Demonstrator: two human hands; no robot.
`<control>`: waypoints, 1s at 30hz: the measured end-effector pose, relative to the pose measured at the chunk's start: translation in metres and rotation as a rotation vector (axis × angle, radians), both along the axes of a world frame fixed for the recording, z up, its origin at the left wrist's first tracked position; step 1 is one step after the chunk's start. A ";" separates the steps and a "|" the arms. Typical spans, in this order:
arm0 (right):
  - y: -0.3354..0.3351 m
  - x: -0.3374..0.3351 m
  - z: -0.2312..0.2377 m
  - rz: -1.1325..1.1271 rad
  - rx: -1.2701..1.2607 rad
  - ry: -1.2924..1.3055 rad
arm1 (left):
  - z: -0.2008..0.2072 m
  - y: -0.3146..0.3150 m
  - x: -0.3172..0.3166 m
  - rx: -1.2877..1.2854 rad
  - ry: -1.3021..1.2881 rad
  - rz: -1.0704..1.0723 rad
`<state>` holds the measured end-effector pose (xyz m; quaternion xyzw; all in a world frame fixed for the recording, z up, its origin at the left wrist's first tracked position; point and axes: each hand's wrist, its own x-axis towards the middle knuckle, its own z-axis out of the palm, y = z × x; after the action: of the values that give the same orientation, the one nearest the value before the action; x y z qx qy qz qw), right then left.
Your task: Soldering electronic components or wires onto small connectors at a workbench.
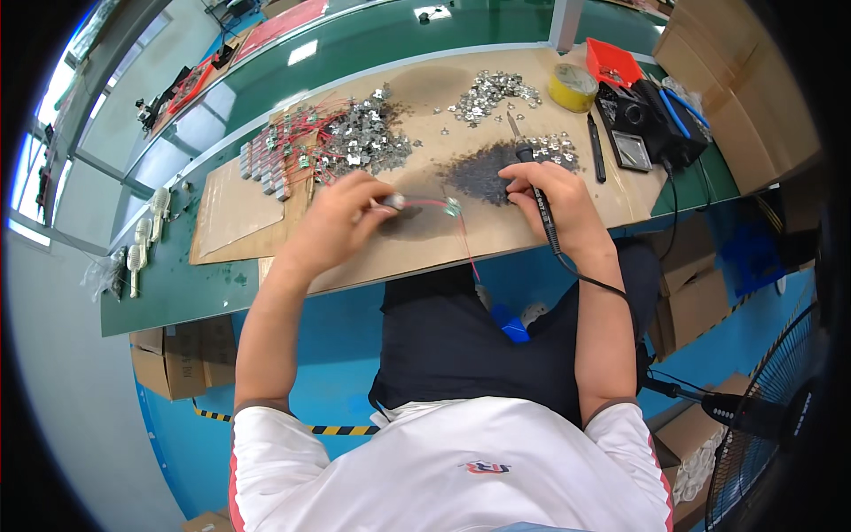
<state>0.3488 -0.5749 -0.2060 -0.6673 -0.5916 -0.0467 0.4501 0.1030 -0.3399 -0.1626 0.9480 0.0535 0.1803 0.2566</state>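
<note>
My left hand [341, 217] is closed, thumb and fingers pinching a small grey part [394, 202] above the cardboard-covered bench. A red wire runs right from this part to a small green circuit board [453, 207]; a thin red lead hangs from the board past the bench's near edge. My right hand [563, 204] grips a soldering iron [525, 152] by its black handle, with the metal tip pointing away from me. The tip is apart from the board. Beneath the iron, a dark patch of tiny pieces [483, 176] covers the cardboard.
Left of centre lies a heap of metal pieces [368, 137] with red-wired boards, beside rows of grey blocks [264, 164]. Another metal pile [492, 96] is farther back. Yellow tape [573, 87], a red bin [612, 62], black tweezers [596, 146] and a soldering station [660, 124] stand right.
</note>
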 end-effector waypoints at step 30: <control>-0.003 -0.010 -0.023 -0.051 0.184 0.211 | -0.010 -0.022 0.120 -0.992 -0.051 0.009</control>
<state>0.3386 -0.5780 -0.2285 -0.6392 -0.5171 -0.0420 0.5676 0.2229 -0.3619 -0.1725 0.7067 0.1307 0.1573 0.6773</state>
